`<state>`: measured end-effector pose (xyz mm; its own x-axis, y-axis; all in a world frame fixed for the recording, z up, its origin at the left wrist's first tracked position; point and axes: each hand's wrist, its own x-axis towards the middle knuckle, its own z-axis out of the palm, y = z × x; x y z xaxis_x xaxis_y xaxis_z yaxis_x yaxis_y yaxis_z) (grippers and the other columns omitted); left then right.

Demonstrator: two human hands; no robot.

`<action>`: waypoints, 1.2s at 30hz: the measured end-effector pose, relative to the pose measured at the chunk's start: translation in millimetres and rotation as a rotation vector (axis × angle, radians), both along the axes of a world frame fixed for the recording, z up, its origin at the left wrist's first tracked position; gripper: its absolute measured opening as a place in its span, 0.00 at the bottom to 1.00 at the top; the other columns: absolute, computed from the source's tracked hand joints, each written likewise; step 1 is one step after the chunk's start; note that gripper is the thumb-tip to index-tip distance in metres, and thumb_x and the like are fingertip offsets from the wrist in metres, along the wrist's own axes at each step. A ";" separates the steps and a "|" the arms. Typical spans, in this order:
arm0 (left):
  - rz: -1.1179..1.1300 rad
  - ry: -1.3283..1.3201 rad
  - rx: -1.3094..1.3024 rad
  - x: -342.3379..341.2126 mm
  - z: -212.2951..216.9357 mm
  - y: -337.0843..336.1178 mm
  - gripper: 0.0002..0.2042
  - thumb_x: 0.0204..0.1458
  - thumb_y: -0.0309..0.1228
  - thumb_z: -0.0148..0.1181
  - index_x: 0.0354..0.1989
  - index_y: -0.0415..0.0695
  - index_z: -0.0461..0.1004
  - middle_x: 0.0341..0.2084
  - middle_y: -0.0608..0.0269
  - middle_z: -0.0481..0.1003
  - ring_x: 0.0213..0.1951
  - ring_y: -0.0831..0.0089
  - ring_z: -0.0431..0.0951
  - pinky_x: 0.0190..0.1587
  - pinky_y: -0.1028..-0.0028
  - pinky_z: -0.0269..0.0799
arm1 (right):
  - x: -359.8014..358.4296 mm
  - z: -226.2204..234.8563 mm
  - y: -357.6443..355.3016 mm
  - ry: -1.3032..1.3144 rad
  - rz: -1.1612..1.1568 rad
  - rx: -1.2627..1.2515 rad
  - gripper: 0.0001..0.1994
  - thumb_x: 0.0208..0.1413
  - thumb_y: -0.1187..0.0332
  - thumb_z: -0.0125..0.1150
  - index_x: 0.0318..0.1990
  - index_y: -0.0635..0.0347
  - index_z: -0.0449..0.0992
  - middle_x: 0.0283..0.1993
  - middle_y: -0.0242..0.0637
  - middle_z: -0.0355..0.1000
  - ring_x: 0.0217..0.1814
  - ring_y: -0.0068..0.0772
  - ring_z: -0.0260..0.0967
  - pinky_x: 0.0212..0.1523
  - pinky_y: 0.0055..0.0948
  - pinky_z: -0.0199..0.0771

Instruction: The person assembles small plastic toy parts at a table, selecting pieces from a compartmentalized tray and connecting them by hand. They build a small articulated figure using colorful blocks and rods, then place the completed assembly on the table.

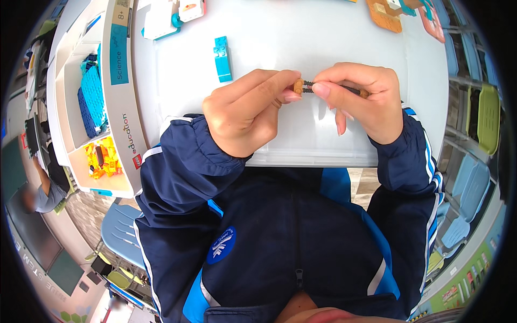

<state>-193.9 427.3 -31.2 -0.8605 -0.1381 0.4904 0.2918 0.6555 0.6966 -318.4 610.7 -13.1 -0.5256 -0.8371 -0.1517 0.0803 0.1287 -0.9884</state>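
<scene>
Over the near part of the white table (258, 37), my two hands hold a small toy part between them. Its left end is a tan piece (298, 86), pinched between the thumb and forefinger of my left hand (247, 105). Two dark ribbed rods (308, 87) run from it toward my right hand (369, 97), whose thumb and forefinger are closed on them. Another tan end (364, 93) shows by the right hand's fingers; the middle of the part is hidden. Beyond my left hand lies a teal studded brick (222, 59), untouched.
Along the left stands a white sorting box (123, 107) with teal and blue pieces (92, 94) and yellow-orange bricks (103, 158) in compartments. White-and-teal (161, 21) and orange (385, 15) builds sit at the far edge. Blue chairs (121, 231) and another person (43, 196) are beyond the table.
</scene>
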 end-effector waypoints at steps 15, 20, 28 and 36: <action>0.233 0.051 -0.336 -6.1 9.2 -9.9 0.12 0.43 0.22 0.70 0.39 0.42 0.83 0.27 0.60 0.81 0.26 0.66 0.81 0.30 0.73 0.72 | -27.3 -11.6 -2.5 0.598 -0.087 -0.089 0.14 0.51 0.77 0.72 0.46 0.61 0.83 0.40 0.37 0.78 0.40 0.29 0.74 0.42 0.25 0.75; 0.299 0.000 -0.453 -2.5 6.0 -10.6 0.12 0.43 0.28 0.70 0.39 0.48 0.83 0.34 0.68 0.80 0.38 0.68 0.77 0.45 0.67 0.64 | -32.6 -27.2 -6.2 0.862 -0.031 -0.083 0.09 0.50 0.75 0.72 0.39 0.61 0.85 0.41 0.37 0.78 0.44 0.37 0.73 0.45 0.31 0.76; 0.293 0.005 -0.534 -1.0 -7.2 -9.3 0.13 0.45 0.32 0.71 0.42 0.52 0.84 0.38 0.75 0.79 0.42 0.70 0.73 0.48 0.64 0.56 | -29.5 -22.5 -9.3 0.929 -0.110 -0.038 0.09 0.48 0.73 0.73 0.39 0.59 0.85 0.40 0.34 0.76 0.46 0.36 0.71 0.46 0.31 0.74; 0.211 0.034 -0.661 -1.2 -15.7 3.2 0.12 0.48 0.30 0.70 0.42 0.47 0.83 0.37 0.75 0.77 0.41 0.76 0.75 0.44 0.63 0.58 | -27.3 -28.9 -9.7 0.533 -0.158 0.105 0.07 0.48 0.79 0.73 0.36 0.62 0.85 0.35 0.34 0.74 0.37 0.30 0.72 0.39 0.27 0.74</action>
